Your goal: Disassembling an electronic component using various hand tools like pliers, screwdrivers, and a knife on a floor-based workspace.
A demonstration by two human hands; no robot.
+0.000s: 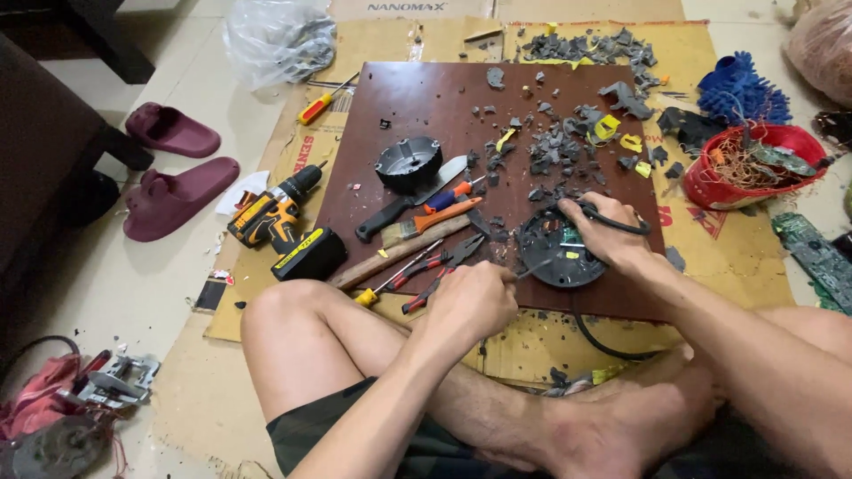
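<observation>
Round device (559, 253) near board edge (497, 306)

Black round device (559, 248) under the right hand (608, 232); dark brown board (417, 98); red-handled pliers (435, 270) beside the left hand (470, 302); yellow-and-black drill (284, 226).

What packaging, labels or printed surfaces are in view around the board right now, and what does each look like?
Flattened cardboard: under the brown board, tan with red print by the left and right edges.
Cardboard panel: top centre, pale tan with dark lettering.
Clear plastic bag: top left, crumpled, see-through.
Drill label: yellow strip on the black battery base, left of the board.
No screens visible.
</observation>
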